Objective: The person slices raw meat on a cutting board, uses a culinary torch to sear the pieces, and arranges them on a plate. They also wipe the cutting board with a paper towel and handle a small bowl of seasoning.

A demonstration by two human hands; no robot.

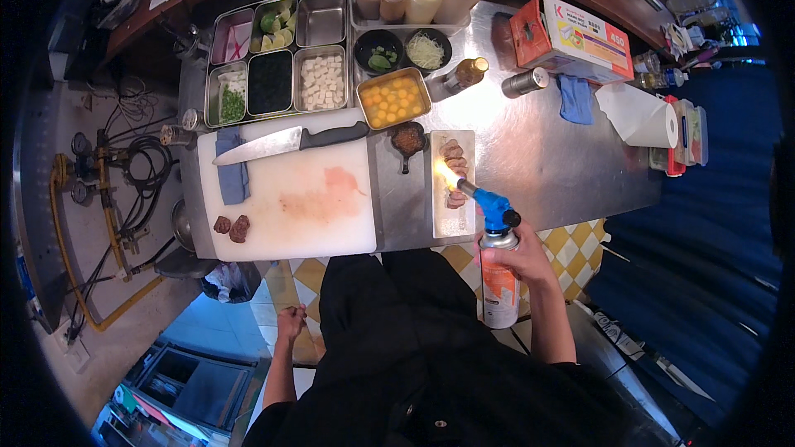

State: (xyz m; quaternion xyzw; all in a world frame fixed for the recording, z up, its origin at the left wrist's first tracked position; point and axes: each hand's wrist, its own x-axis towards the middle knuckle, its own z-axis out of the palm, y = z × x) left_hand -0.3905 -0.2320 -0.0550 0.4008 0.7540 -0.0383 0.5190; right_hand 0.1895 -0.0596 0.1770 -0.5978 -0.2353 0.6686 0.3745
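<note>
Right hand [531,260]: fingers clamped on lit blowtorch [498,239]; flame [448,172] at sliced meat [453,151], tray [444,219] by worktop's [546,174] near edge. Left hand [290,324] below edge; finger state unclear.

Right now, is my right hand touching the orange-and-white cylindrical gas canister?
Touching: the head view shows your right hand wrapped around the upper part of the orange-and-white cylindrical gas canister.

Worn on the head, one wide fisheye camera faces steeply down over the wearer's black-clothed torso [389,348] and the nearby silver metal worktable [555,161].
</note>
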